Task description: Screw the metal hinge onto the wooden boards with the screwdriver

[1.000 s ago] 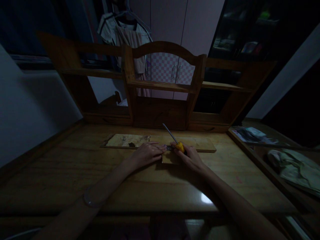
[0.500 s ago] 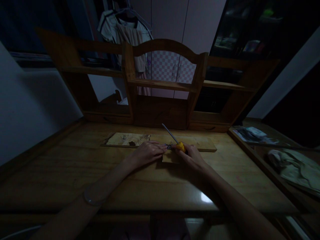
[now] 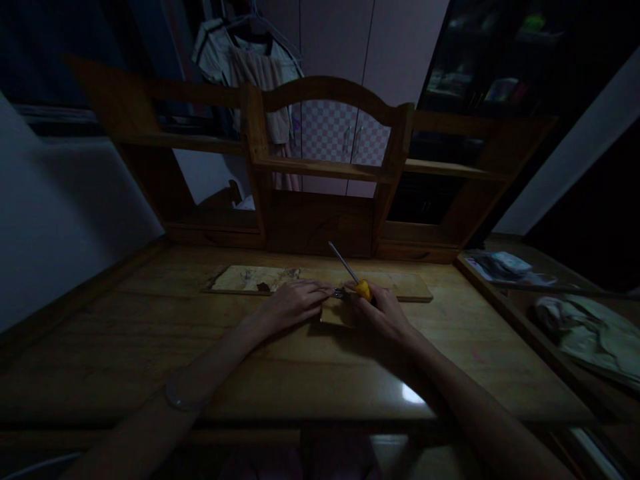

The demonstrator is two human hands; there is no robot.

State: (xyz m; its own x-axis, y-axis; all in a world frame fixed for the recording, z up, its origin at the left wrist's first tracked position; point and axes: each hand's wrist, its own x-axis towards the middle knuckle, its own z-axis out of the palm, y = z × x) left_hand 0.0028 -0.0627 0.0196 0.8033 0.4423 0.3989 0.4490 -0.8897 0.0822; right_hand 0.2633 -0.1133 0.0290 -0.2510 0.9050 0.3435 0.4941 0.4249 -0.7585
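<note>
A screwdriver (image 3: 363, 288) with a yellow handle is in my right hand (image 3: 385, 313), which is closed around the handle. Its metal shaft points up and to the left, its tip free in the air. My left hand (image 3: 297, 303) has its fingertips on a small metal hinge (image 3: 339, 292), and its thumb is partly hidden. The hinge lies between both hands, at the front edge of a long flat board (image 3: 415, 285). Against it, on the near side, is a small wooden piece (image 3: 336, 313), partly covered by my right fingers.
The boards rest on a wooden desk (image 3: 280, 387). A wooden shelf unit (image 3: 320, 172) rises along the desk's back. At the right, a lower surface holds a folded pale cloth (image 3: 595, 333) and plastic-wrapped items (image 3: 505, 262). The room is dim.
The screwdriver has shifted slightly, its tip a little to the right and higher. Both hands stay at the hinge, and the small wooden piece shows slightly further left.
</note>
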